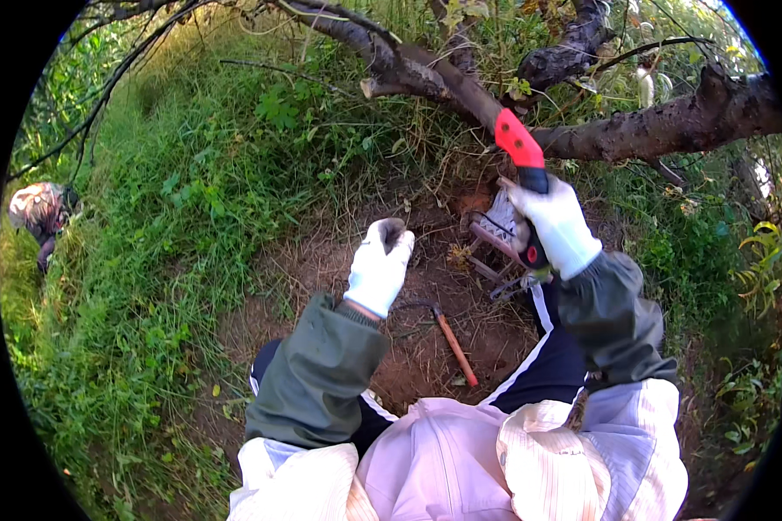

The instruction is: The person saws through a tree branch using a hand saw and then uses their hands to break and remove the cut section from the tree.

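Note:
My right hand (558,224), in a white glove, is wrapped round the black grip of a red-and-black handled hand saw (519,139). The saw's red end, with two dark bolts, points up at the branch; its blade is hard to tell apart from the brown bark. My left hand (382,260), also gloved in white, hangs over the soil with its fingers curled into a loose fist. A dark patch shows at the curled fingers, and no object sticks out. Below, between my legs, a sickle-like tool (454,347) with an orange-brown handle and thin dark blade lies on the ground.
Thick branches (660,130) cross in front and to the right; a cut stub (378,88) juts from one. My shoe (498,224) rests on the bare soil beyond the sickle-like tool. Tall grass (191,217) covers the left slope, where another person (41,217) is bent over.

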Demonstrator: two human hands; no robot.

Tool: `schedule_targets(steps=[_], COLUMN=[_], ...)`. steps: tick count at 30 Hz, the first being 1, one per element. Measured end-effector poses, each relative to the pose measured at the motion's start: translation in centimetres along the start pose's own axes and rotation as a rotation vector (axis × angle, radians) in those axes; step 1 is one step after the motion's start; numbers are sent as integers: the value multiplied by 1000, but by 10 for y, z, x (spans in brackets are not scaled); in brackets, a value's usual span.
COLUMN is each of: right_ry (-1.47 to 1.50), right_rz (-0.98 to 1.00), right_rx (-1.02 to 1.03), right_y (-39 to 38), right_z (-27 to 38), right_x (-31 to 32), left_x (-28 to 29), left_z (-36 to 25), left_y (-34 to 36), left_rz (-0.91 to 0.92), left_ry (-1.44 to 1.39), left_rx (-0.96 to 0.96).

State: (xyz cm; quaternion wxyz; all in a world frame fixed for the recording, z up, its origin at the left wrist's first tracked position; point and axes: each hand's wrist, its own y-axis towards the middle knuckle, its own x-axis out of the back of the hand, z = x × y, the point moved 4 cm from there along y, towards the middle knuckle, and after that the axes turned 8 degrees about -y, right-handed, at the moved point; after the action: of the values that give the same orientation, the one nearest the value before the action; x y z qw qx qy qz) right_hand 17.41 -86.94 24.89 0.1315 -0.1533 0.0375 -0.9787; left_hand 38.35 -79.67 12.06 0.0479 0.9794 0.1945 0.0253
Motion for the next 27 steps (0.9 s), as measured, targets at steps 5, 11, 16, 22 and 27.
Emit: schedule_targets(steps=[5, 11, 16, 22, 27], right_ry=[-46, 86, 142, 154, 300], right_rz=[-101, 32, 21, 15, -79], right_rx=[-91, 61, 98, 13, -70], right_y=[-79, 36, 17, -83, -108], right_z=[-39, -12, -30, -75, -153], right_x=[44, -2, -10, 20, -9], left_x=[8, -29, -36, -25, -76], left_z=[-2, -11, -12, 10, 11], left_y=[-13, -8, -11, -24, -32], left_rz=[98, 239, 279, 387, 551], left_ry=[-122, -32, 0, 29, -224], left_rx=[49, 11, 17, 23, 98])
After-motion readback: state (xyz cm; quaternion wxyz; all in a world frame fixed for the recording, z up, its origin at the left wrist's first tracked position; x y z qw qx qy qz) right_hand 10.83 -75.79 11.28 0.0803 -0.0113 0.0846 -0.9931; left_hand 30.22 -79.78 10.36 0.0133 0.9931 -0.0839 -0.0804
